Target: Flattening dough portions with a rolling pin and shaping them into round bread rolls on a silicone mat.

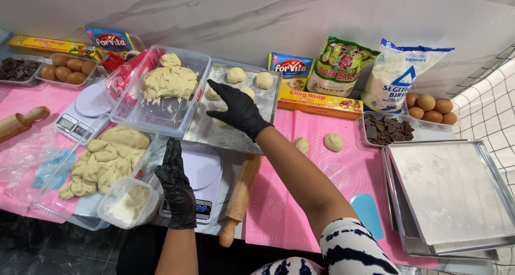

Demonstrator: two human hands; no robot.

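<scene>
A pink silicone baking mat (300, 200) is spread over the worktop, and most of the things are set on it. At the right edge a stack of empty square metal trays (456, 194) is seen. Left of centre, a floured rectangular metal baking tray (236, 138) is placed at a tilt, with several pale round dough balls (236, 75) laid on its far half. Just beside it, on its left, a clear plastic tub (161, 114) is filled with a lump of pale dough. Nearer the person, a second, larger mass of pale dough (107, 157) is heaped in another clear container. A white digital kitchen scale (206, 178) is set below the baking tray, and a wooden rolling pin (241, 197) is laid just to its right. A small clear tub of white flour (129, 202) stands at the scale's left.

The right hand (238, 111), in a black glove, is stretched over the baking tray with the fingers spread and curved downward onto a dough ball that is mostly hidden under the palm; whether it is gripped cannot be told. The left hand (176, 186), also in a black glove, is rested on the near left corner of the scale, fingers held together and closed on nothing, touching the rim of the flour tub.

Two loose dough balls (332, 142) are left on the mat, right of the forearm.
</scene>
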